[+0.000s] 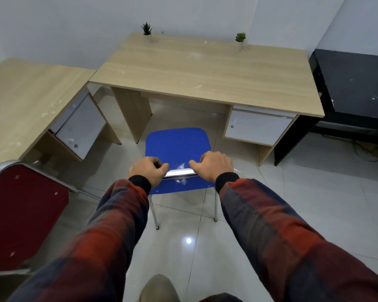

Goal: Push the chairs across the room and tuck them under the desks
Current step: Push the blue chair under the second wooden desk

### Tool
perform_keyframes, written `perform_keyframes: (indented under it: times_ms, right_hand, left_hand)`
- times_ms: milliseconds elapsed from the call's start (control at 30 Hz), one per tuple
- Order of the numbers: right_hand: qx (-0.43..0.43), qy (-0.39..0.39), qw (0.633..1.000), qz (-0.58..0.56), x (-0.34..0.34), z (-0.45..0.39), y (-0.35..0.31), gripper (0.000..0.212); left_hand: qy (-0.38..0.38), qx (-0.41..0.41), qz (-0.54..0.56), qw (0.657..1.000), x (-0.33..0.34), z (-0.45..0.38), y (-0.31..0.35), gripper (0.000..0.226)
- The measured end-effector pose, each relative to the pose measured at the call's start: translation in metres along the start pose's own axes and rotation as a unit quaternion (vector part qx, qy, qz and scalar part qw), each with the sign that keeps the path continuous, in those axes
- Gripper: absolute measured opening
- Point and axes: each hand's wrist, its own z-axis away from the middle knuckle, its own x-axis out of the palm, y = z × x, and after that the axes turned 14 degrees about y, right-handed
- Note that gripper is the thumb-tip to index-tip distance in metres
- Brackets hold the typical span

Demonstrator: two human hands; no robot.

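Blue chair point(176, 146) dead ahead, seat pointing straight at the knee gap of the middle desk point(205, 68). Both hands on the chrome top rail point(180, 172) of the backrest: left hand point(147, 170) clamped on the left end, right hand point(214, 167) clamped on the right end, fingers point(159, 165) curled over the bar on each side, a short bare stretch of rail showing between them. Even grip, neither hand clearly nearer the desk. Some crinkled clear plastic wrap point(181, 167) around the rail's middle.

Seat front just short of the desk's front edge, not yet under it. Opening bounded by the wood leg panel point(132, 112) on the left and the white drawer unit point(258, 129) on the right; chair sitting roughly between the two, perhaps a shade nearer the left panel. Line of push: straight away from the body, front-to-back axis of the seat square to the desk edge. Judging by that, a plain forward shove should do, watching the left panel for a clip by the front leg.

Red chair point(20, 214) waiting low on the left, close to the left sleeve and beside the second wooden desk point(20, 94). Untouched, not tucked. Two small potted plants point(147, 30) at the back of the middle desk, a black desk point(356, 83) off to the right. Glossy tiled floor point(292, 203), probably an easy slide.
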Motion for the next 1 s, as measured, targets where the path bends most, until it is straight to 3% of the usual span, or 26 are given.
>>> perform_keyframes:
  times_ms: [533, 1000]
  right_hand:
    - [0.118, 0.018, 0.992, 0.033, 0.036, -0.040, -0.132, 0.055]
    - [0.188, 0.058, 0.980, 0.020, 0.065, -0.086, -0.204, 0.051]
  left_hand:
    - [-0.065, 0.120, 0.056, 0.989, -0.042, -0.129, -0.097, 0.032]
    - [-0.092, 0.177, 0.062, 0.978, -0.054, -0.227, -0.144, 0.028]
